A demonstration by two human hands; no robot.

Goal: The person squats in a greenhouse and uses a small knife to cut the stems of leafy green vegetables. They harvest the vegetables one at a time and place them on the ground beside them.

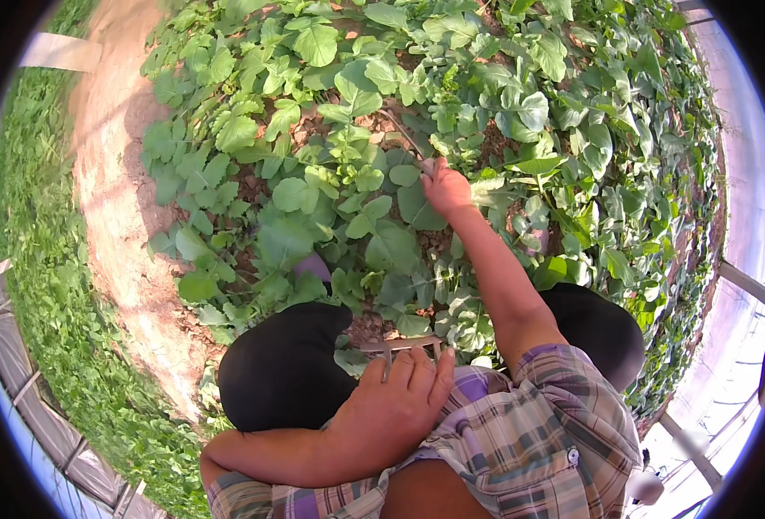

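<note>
My right hand (446, 188) reaches forward into the leaves, closed around the pale handle (428, 167) of a hand tool. A thin, bent metal shank (400, 132) runs from that handle up and to the left. Its working end is hidden among leafy, radish-like plants (356, 97). Reddish clods of soil (304, 126) show between the stems beside it. My left hand (399, 402) lies back-up across my lap with its fingers slightly apart, and no held object is visible. Just past its fingertips is a small wooden frame (402, 344), perhaps part of a low stool.
My bent knees (285, 370) in black trousers flank the plants. A bare dirt path (123, 214) runs along the left, with another green bed (45, 227) beyond it. Plastic sheeting (746, 156) and greenhouse posts (744, 282) stand at the right rim.
</note>
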